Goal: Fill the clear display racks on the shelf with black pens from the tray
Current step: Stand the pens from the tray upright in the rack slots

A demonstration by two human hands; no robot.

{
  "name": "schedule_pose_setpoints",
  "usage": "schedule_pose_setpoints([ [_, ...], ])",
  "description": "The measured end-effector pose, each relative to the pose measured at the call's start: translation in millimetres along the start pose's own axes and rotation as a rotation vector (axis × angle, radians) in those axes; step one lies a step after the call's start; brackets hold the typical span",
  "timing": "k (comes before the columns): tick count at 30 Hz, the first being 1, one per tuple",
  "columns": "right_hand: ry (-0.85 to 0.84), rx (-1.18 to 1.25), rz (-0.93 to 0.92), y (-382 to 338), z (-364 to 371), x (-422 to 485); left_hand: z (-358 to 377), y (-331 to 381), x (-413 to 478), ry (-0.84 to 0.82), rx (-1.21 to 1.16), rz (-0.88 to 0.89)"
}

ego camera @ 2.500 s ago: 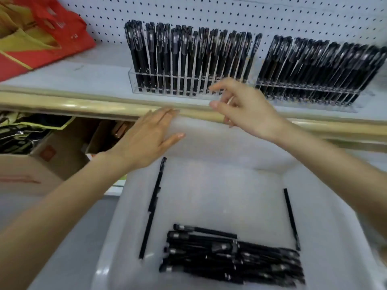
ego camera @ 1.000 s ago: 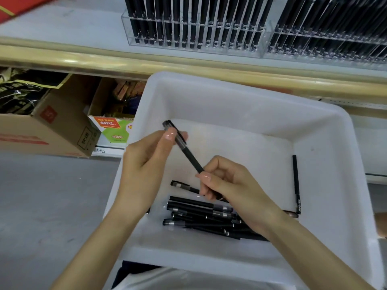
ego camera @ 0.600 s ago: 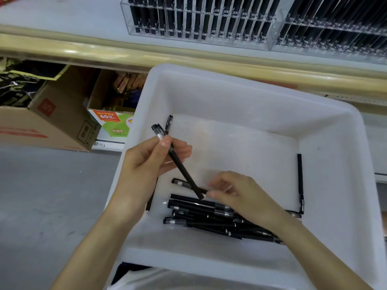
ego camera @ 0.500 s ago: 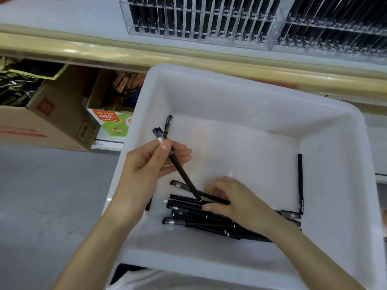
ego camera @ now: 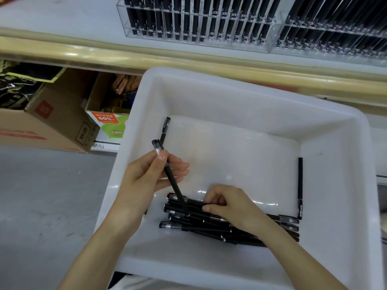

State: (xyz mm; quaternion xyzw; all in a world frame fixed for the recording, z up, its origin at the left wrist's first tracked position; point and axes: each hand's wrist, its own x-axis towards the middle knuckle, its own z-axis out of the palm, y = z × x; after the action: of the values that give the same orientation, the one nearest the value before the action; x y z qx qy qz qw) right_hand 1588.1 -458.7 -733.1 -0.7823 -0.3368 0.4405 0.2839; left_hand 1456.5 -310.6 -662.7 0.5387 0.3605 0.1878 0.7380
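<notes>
Right hand has dropped lower onto the pile since half a second ago, fingers now curled tighter; left hand has barely shifted. Left hand pinches the held pen between thumb and fingers near its capped end, pen tilted, cap up-left, lower tip over the pile. Right hand: fingers curled, thumb pressed in, pinching the top pen of the pile. Pile of black pens lies along the near edge of the white tray, pens mostly parallel to that edge. One loose pen lies along the tray's right wall, another stray pen at the left wall near the far-left corner. Two clear racks on the shelf beyond the tray's far edge, both packed with black pens. Cardboard box under the shelf, left.
</notes>
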Motion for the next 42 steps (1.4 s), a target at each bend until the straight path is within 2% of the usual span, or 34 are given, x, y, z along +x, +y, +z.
schedule_pose_setpoints([
  [4, 0.086, 0.115, 0.053, 2, -14, 1, 1, 2, 0, 0.006, 0.008, -0.031],
  [8, 0.226, 0.510, 0.117, -9, -33, -10, 2, 2, 0, 0.015, 0.014, -0.058],
  [11, 0.173, 0.831, 0.076, -32, -39, -24, 3, 3, 1, 0.020, -0.022, -0.071],
  [13, 0.123, 0.919, 0.023, -50, -36, -31, 4, 6, 1, 0.005, -0.092, -0.084],
  [18, 0.127, 0.749, -0.045, -72, -18, -32, 6, 17, 2, -0.043, -0.240, -0.117],
  [24, 0.174, 0.676, -0.041, -74, -9, -30, 9, 18, 0, -0.073, -0.256, -0.122],
  [29, 0.121, 0.611, -0.095, -71, -14, -28, 14, 19, 0, -0.073, -0.231, -0.108],
  [32, 0.143, 0.458, -0.080, -56, -31, -24, 11, 21, 3, -0.018, -0.237, -0.068],
  [34, 0.174, 0.242, -0.033, -38, -42, -19, 9, 22, 4, -0.008, -0.204, -0.048],
  [37, 0.062, -0.088, 0.047, -19, -41, -15, 8, 18, 4, -0.020, -0.089, -0.029],
  [42, -0.092, -0.017, 0.085, -11, -18, -12, 8, 13, 4, -0.025, -0.019, -0.050],
])
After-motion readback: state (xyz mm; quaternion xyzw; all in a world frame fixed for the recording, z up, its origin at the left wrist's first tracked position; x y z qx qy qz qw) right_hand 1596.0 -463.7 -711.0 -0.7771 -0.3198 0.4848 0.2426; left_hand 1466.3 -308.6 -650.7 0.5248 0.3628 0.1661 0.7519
